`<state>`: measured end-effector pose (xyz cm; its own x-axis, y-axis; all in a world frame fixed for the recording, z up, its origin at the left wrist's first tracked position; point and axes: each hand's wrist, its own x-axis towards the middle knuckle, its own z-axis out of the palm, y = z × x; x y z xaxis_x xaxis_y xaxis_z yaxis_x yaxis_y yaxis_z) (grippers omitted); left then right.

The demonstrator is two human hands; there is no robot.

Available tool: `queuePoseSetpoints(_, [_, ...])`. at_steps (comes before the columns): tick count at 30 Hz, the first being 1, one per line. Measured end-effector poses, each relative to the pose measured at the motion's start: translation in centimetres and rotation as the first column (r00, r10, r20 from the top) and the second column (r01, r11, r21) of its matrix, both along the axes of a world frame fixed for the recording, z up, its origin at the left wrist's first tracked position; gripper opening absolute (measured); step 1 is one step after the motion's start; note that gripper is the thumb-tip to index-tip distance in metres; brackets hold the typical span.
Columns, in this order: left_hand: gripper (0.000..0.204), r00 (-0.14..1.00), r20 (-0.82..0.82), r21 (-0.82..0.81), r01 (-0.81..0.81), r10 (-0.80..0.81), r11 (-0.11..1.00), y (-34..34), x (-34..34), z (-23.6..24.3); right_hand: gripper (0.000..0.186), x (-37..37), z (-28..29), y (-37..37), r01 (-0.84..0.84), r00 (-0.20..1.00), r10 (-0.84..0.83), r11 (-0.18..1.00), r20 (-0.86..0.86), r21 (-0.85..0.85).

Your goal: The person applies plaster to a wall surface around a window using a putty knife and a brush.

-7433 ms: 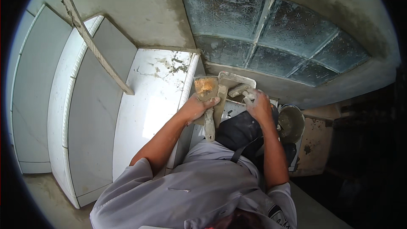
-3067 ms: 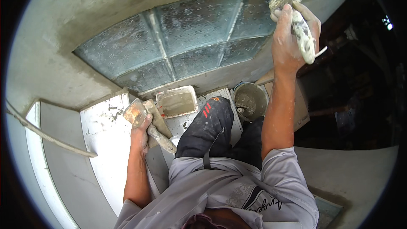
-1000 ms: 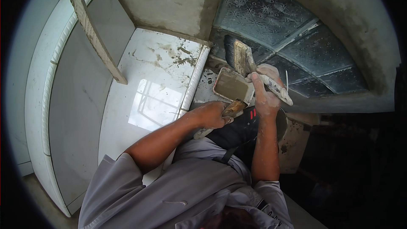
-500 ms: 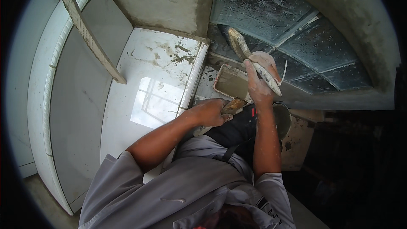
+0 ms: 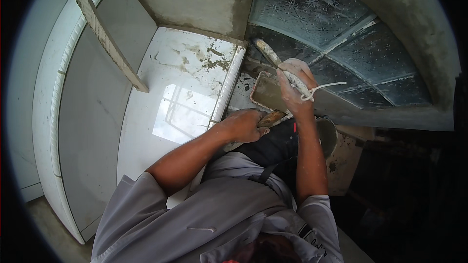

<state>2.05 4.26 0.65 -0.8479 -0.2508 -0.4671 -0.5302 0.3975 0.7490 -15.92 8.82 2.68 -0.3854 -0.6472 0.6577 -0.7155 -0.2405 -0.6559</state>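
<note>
Brush point(image 5: 269, 53) in right fingers point(image 5: 283, 80), tray point(image 5: 255, 84) of murky liquid point(image 5: 269, 91); bucket point(image 5: 335, 130) nearby

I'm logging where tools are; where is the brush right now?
In the head view, the brush is above and right of centre, held in the right hand, with the patterned glass window behind it.

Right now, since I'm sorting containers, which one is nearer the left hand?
The rectangular tub, just beyond the left hand; the round bucket sits farther off, past the right forearm.
</note>
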Motion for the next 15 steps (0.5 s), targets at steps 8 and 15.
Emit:
queuePoseSetpoints(8, [0.046,0.998,0.044,-0.017,0.034,-0.033,0.999,-0.2,-0.4,0.1,0.019,-0.3,-1.6,-0.8,-0.087,0.995,0.085,0.996,0.061,0.03])
queuePoseSetpoints(15, [0.047,0.998,0.006,-0.032,0.066,-0.066,0.997,0.1,-0.2,0.2,0.019,-1.0,-2.7,-0.1,-0.078,0.993,0.07,0.994,0.098,0.082])
